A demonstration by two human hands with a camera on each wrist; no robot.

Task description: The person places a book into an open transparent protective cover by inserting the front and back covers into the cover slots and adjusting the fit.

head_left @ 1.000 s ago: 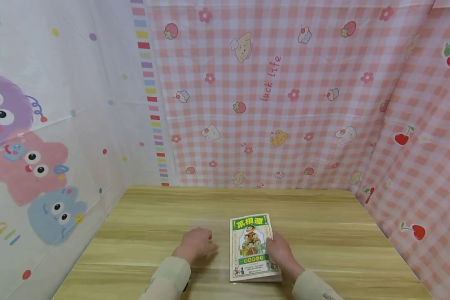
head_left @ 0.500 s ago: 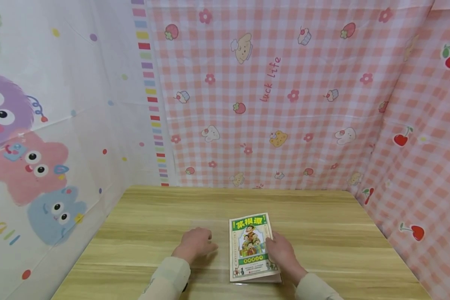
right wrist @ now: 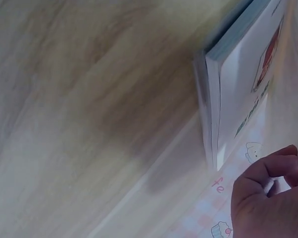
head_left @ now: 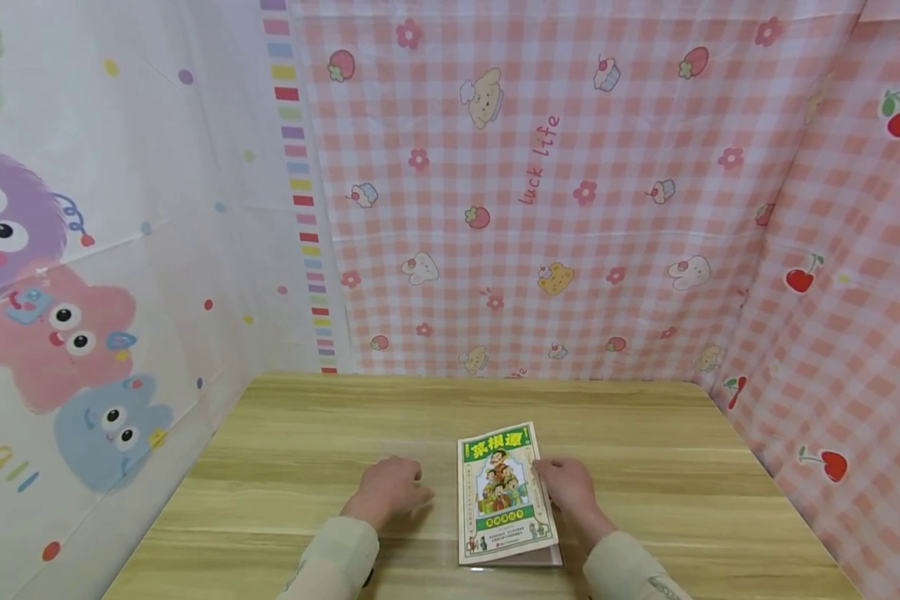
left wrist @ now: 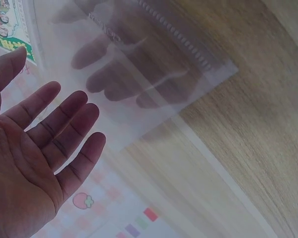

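Observation:
A thin paperback book with a green-and-cream cover and cartoon figures lies on the table, right of the middle. My right hand pinches the right edge of its front cover, which is tilted up off the pages. In the right wrist view, a white page with a small picture shows beneath the raised cover. My left hand is left of the book, its fingers loosely bent and holding nothing. Beside those fingers in the left wrist view is a clear plastic sheet with faint raised lettering and a ridged strip.
The wood-grain table runs back to a pink checked cloth. A white cloth with cartoon shapes hangs on the left, and a cherry-patterned cloth hangs on the right.
The front cover has risen at its right edge, and more of the page below shows. My right hand has shifted slightly up along that edge. The left hand is nearly still.

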